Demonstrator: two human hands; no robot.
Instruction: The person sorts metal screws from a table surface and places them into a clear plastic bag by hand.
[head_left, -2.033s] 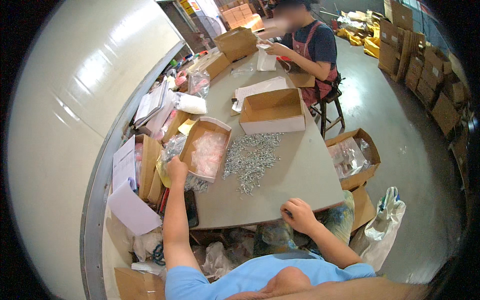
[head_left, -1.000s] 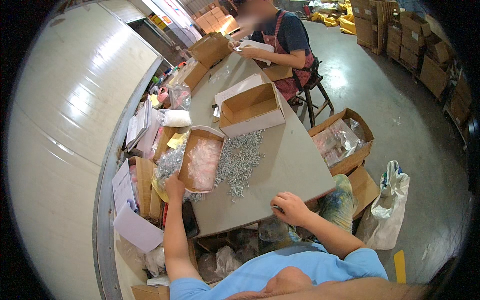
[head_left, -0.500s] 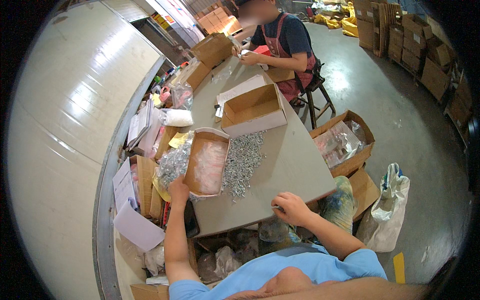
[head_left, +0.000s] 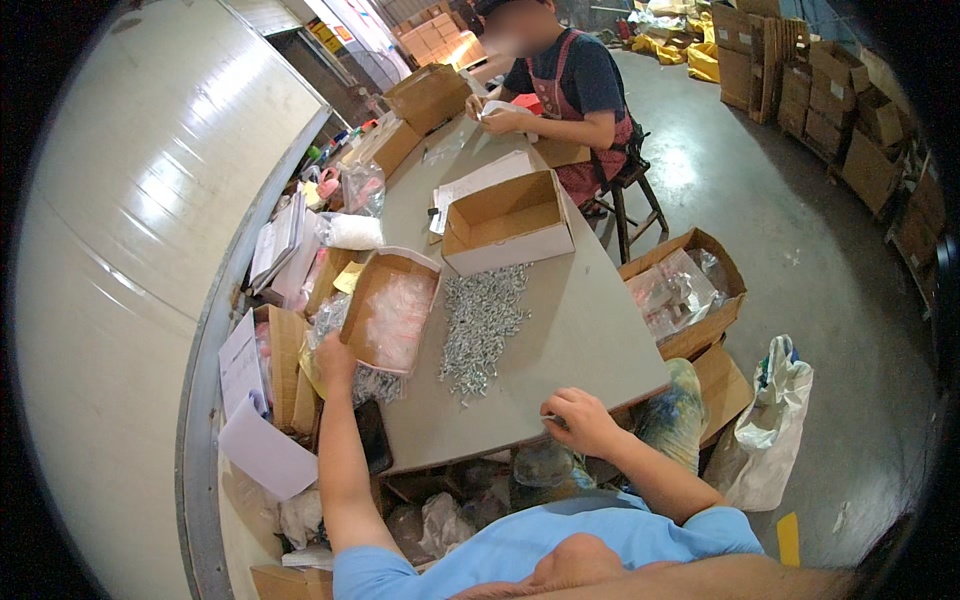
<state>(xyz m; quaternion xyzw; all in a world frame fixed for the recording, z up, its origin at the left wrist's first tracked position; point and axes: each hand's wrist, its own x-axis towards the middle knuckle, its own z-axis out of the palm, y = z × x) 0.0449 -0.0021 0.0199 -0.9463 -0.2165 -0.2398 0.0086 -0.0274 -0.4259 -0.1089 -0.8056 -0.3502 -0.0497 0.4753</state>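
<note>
- Your right hand (head_left: 580, 420) rests at the near edge of the table (head_left: 575, 330), fingers loosely curled; whether that grip has hold of anything small, you cannot tell from this angle.
- Off to your right, a white bag (head_left: 768, 430) stands on the floor.
- A dark flat object (head_left: 374, 438) lies by your left forearm, at the table's near-left edge.
- Your left hand (head_left: 335, 365) is at the near-left corner of the shallow box (head_left: 360, 325), its grip closed on the wall; your fingertips are partly hidden.
- That box sits tilted in your view on the table's left side, with clear plastic bags (head_left: 397, 322) inside.
- Just right of it, small metal screws (head_left: 482, 325) are spread in a loose pile.
- Beyond the pile stands a deeper open box (head_left: 515, 250), white outside and brown inside.
- Behind that lie papers (head_left: 480, 185).
- At the far side, a seated person (head_left: 590, 80) in a checked apron holds something white (head_left: 500, 110) in both hands.
</note>
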